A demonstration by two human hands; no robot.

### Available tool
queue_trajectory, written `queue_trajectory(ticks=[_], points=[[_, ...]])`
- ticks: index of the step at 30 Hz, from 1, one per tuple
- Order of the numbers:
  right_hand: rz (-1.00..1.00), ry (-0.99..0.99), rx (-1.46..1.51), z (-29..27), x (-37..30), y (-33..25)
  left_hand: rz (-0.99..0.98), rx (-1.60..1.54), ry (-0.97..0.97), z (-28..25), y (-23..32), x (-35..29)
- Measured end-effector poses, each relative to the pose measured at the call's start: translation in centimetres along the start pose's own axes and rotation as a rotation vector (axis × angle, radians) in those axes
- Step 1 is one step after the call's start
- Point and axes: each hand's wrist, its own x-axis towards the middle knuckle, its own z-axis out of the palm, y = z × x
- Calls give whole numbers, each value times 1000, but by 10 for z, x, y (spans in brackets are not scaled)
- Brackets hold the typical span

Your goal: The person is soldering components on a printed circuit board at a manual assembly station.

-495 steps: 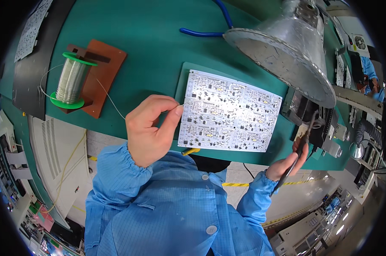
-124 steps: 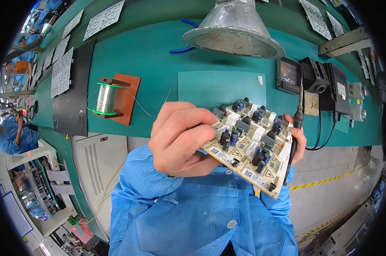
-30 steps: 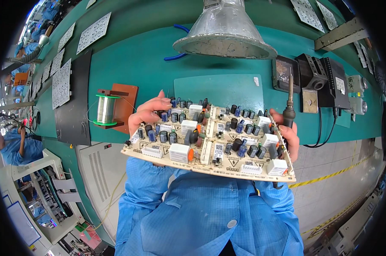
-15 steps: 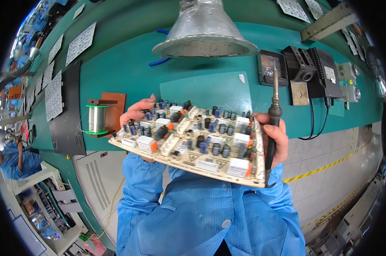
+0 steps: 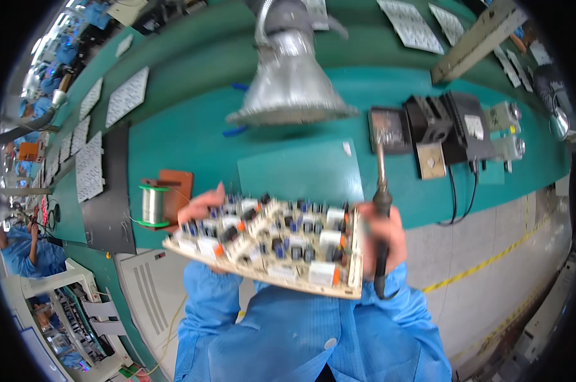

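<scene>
Beige circuit board [image 5: 272,245], packed w/ components, is held up near the chest, tilted. Left hand [image 5: 202,210] grips its far-left edge; right hand [image 5: 393,239] is closed round the soldering iron [image 5: 381,216], tip pointing away. IMO support both edges & keep the tip off the parts.

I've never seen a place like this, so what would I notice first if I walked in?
Probably the big circuit board packed with little blue, white and orange parts, held up in the middle between the left hand and the right hand. The right hand also grips a soldering iron pointing upward. Above them hangs a shiny silver funnel-shaped hood over the green workbench.
</scene>
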Motion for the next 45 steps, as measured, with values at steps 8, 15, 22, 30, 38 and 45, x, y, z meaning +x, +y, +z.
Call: queue_trajectory(ticks=[8, 15, 22, 30, 38, 45], points=[[40, -200, -46, -4, -3, 6, 287, 381, 240, -63, 92, 71], [91, -69, -182, -20, -20, 51, -168, 861, 287, -110, 24, 252], [39, -3, -259, -12, -20, 52, -609, 1123, 101, -68, -112, 317], [73, -122, -286, -13, -19, 50, -725, 1422, -207, 14, -148, 249], [76, -112, -295, -11, -13, 45, -671, 1546, -238, 0, -160, 278], [72, -178, -408, -14, -5, 43, -228, 1064, -364, 85, -237, 318]])
